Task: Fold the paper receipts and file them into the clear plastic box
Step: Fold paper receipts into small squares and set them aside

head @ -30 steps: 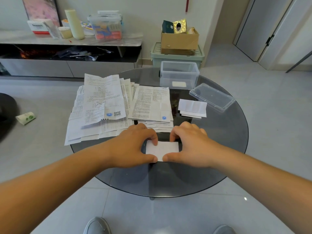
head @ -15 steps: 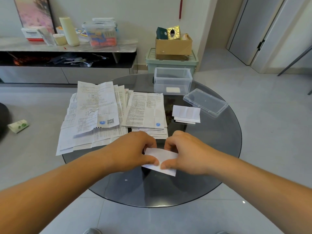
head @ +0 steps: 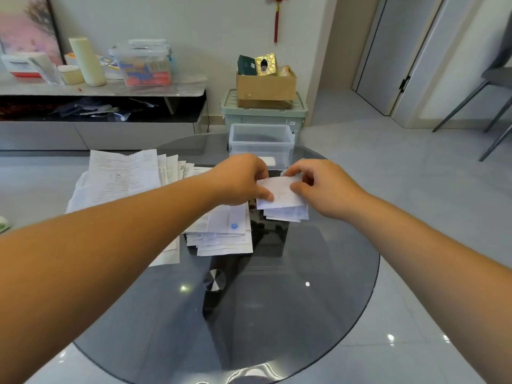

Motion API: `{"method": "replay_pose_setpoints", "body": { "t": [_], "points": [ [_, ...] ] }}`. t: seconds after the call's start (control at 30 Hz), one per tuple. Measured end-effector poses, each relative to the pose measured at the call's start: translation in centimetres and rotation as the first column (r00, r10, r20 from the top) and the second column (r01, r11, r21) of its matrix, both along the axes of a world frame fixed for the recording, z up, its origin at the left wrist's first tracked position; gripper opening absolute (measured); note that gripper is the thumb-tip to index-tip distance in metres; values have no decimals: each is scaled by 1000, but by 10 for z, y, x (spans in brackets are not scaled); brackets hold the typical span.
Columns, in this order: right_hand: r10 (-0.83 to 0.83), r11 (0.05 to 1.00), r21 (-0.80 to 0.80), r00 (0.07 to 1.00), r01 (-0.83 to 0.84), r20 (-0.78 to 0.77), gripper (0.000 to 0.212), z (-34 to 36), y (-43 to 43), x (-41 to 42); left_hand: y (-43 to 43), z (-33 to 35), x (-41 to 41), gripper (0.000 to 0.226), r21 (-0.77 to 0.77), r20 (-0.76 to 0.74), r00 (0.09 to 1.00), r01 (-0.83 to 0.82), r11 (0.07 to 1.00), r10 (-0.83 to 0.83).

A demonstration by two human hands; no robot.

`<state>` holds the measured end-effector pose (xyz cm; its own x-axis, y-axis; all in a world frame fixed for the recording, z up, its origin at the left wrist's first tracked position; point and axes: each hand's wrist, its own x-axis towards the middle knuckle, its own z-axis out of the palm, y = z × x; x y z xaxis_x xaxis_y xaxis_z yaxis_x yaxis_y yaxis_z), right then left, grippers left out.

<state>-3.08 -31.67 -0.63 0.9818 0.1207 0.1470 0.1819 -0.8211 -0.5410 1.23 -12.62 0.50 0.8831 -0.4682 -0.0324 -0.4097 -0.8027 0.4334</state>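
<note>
Smoked-glass round table (head: 304,300) carries one clear rectangular plastic box (head: 261,142) at its far edge, lid off. Two hands are raised in front of it: left hand (head: 239,180) and right hand (head: 329,189) each pinch one folded white paper receipt (head: 282,194), held just above one small stack of folded receipts (head: 288,214). Two heaps of unfolded receipts (head: 122,176) lie to the left.

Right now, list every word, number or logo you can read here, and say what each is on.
Nothing reads clearly enough to quote.
Large unfolded receipt: printed lines, too small.
Receipt stack: a round blue mark, text blurred.
Folded receipt pinched by left hand and right hand: faint print, unreadable.
White and red box on the shelf: dark lettering, blurred.
Dark green box: small label, unreadable.
</note>
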Motion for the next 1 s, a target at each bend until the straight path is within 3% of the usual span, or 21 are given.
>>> {"method": "replay_pose_setpoints", "body": {
  "t": [0.33, 0.6, 0.83, 1.0],
  "points": [
    [-54, 914, -404, 998, 35, -37, 31, -26, -3, 15, -13, -33, 22, 46, 105, 13, 996, 90, 990, -92],
    [13, 877, -471, 985, -95, -173, 47, -24, -3, 9, -14, -32, 12, 46, 135, -69, 978, 205, 969, -197],
    [89, 829, -530, 978, -177, -187, 46, -25, -5, 9, -18, -33, 13, 54, 153, -100, 983, 167, 974, -153],
    [126, 797, -577, 983, -179, -131, 43, -30, -8, 6, -13, -32, 9, 52, 260, -14, 974, 221, 940, -226]
  ]
}}
